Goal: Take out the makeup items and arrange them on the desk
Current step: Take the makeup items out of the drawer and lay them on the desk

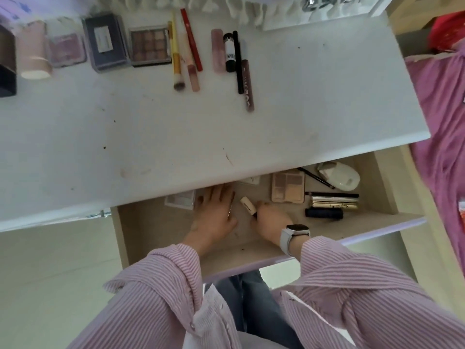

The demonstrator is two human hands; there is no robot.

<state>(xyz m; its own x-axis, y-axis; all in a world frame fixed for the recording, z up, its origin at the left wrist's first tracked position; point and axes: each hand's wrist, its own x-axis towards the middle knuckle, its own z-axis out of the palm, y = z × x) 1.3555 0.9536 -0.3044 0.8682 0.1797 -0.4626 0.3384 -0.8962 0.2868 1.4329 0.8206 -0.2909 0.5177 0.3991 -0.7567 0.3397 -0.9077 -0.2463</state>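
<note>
R grip (pixel 270 220) pinches smooth cream tube (pixel 248 205) in wooden drawer (pixel 156 238)

One view only, head-worn, wide-angle, pitched steeply down from above the person's own chest and lap. Striped sleeves (pixel 156 293) enter from the bottom edge, close to the lens. White desk (pixel 226 127) fills the upper half, its far edge with the row of makeup at the top of frame. Open drawer (pixel 156 238) sits mid-frame, right of centre. Straight edges bow toward the frame borders. Bed cover (pixel 442 102) shows at the right margin.
</note>
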